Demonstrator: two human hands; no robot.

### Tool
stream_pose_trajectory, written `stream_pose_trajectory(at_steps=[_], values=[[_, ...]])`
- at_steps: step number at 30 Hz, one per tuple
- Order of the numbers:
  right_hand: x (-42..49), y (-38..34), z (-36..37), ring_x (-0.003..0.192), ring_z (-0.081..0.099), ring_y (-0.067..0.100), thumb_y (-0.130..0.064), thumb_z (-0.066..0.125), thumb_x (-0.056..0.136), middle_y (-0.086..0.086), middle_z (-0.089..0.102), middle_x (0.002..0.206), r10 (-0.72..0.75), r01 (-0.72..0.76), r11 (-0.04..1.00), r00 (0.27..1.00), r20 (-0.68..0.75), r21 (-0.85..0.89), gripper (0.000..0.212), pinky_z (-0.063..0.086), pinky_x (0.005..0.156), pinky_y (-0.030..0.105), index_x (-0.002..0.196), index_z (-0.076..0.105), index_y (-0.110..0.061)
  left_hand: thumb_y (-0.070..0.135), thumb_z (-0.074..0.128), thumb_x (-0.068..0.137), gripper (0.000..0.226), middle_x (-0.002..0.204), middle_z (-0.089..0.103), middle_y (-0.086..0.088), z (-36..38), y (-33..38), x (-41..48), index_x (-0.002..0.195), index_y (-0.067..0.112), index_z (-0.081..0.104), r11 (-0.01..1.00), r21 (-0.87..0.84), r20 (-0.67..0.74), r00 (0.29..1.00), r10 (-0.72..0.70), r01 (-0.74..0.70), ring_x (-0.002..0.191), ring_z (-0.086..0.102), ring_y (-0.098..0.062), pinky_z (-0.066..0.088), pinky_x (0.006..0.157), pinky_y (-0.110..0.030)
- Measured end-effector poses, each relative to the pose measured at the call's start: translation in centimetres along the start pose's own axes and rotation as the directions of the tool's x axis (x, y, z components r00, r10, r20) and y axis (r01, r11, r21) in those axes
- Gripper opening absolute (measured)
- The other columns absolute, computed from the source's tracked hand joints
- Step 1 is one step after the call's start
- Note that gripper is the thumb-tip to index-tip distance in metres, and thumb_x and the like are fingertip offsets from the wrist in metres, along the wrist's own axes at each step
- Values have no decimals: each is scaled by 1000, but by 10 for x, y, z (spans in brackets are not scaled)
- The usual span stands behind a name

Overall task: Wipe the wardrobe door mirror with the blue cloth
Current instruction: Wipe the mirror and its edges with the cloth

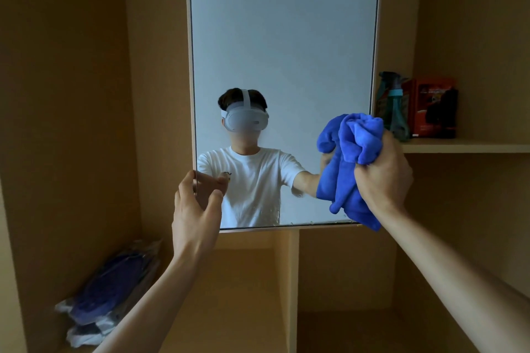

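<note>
The wardrobe door mirror (pixel 284 37) fills the upper middle, framed in light wood, with water drops along its bottom edge. My right hand (pixel 383 172) is shut on the bunched blue cloth (pixel 348 163), which presses against the mirror's lower right corner. My left hand (pixel 198 209) grips the mirror door's left edge near its bottom, fingers behind the edge and thumb on the glass. The mirror reflects a person in a white shirt wearing a headset.
A teal spray bottle (pixel 394 106) and a red box (pixel 433 106) stand on a shelf (pixel 464 147) to the right. Plastic-wrapped blue bundles (pixel 111 292) lie at the wardrobe's lower left. A vertical divider (pixel 292 281) stands below the mirror.
</note>
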State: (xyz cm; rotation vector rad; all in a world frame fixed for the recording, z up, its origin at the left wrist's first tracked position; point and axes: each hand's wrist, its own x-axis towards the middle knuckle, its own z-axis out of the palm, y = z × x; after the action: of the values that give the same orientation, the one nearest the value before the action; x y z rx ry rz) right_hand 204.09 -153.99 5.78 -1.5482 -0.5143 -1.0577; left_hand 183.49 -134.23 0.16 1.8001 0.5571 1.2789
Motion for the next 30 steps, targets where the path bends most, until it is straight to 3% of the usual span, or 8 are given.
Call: stream_pose_trajectory(at_steps=[4,7,9,12,15,20,26,30], values=[[-3,-10,9,84,57,-20,-62,48,95,-31,61,96,-39,40,998,999,3,-48,9,41,53,22,93,54,-55,44,47,80,76,145,52,2,-3,-3,0,154,30,33,999,-31,9,1000,-21,21,129,53,-20,46,107,-51],[-9,-20,13,79,67,2,-64,48,97,-6,67,90,21,-12,997,992,122,-70,31,52,61,30,100,59,-36,42,47,81,74,146,53,3,-6,-5,1,153,32,35,998,-58,14,999,-31,31,130,53,-19,45,109,-50],[-20,-29,15,79,65,4,-69,45,96,-12,64,93,-35,68,989,970,239,-130,36,52,62,30,109,56,-38,36,50,88,68,147,53,2,-8,-8,3,154,31,35,997,-73,21,1000,-22,23,132,52,-19,43,111,-50],[-37,-46,26,85,63,14,-45,57,96,-8,59,101,-104,150,974,962,253,-172,24,52,68,35,118,56,-35,19,52,99,59,148,53,1,-8,-17,8,154,32,35,997,-77,26,1000,-11,13,134,51,-19,42,112,-50],[-55,-70,44,95,61,19,-33,63,92,-4,58,108,-170,241,952,929,328,-189,42,53,73,39,133,53,-31,17,52,100,59,146,53,3,-9,-23,11,154,33,37,997,-75,29,1000,-1,4,131,51,-17,43,111,-48],[-77,-97,71,89,61,21,-27,58,90,-4,56,107,-243,328,926,896,373,-185,49,55,64,40,138,50,-33,16,50,101,57,141,56,2,-11,-26,15,154,31,39,996,-91,45,999,-5,9,128,54,-16,43,111,-43],[-100,-120,92,69,64,24,-17,74,73,5,63,92,-392,440,889,875,284,-129,46,7,51,14,118,66,-13,20,47,98,55,137,62,5,-15,-32,19,152,27,44,988,-144,81,995,-50,62,127,58,-16,44,111,-46],[-109,-126,109,87,65,26,-17,69,84,7,62,105,-409,477,874,824,392,-93,50,40,60,27,132,58,-15,17,40,92,56,126,70,-2,-19,-36,23,146,27,53,971,-227,109,993,-53,77,119,63,-24,47,108,-48]])
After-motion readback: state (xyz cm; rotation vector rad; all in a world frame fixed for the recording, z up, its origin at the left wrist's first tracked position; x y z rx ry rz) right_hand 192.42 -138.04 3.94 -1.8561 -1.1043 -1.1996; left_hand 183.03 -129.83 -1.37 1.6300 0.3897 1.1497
